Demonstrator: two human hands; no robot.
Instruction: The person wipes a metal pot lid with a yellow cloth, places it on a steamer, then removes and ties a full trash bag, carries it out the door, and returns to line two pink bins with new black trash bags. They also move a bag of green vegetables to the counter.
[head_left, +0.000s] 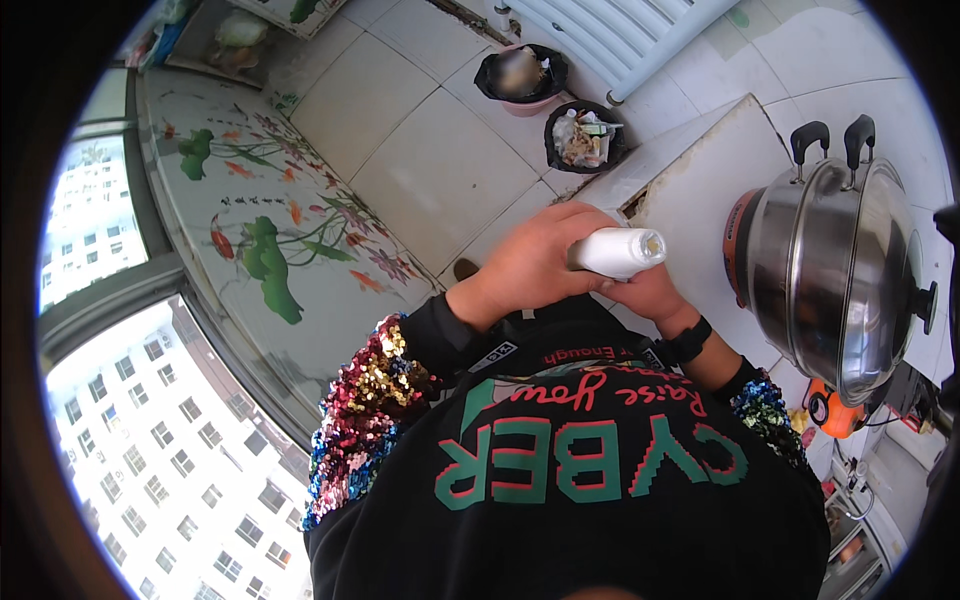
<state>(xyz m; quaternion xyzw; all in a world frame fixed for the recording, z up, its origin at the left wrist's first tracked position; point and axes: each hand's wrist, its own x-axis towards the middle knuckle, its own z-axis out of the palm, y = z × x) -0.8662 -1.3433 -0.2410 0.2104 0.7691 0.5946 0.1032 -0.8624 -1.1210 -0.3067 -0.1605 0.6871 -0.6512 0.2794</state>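
In front of my chest I hold a white roll, which looks like wrapped plastic film or bags. Its near end shows a small yellowish core. My left hand wraps around the roll's far end, with the thumb along its lower side. From below, my right hand closes against the roll, and most of its fingers are hidden behind it. A black band sits on my right wrist.
To the right, a stainless steel steamer pot stands on an orange-sided cooker on a white counter. Two bins lined with black bags stand beyond, near a white radiator. Floral-patterned panels and windows line the left.
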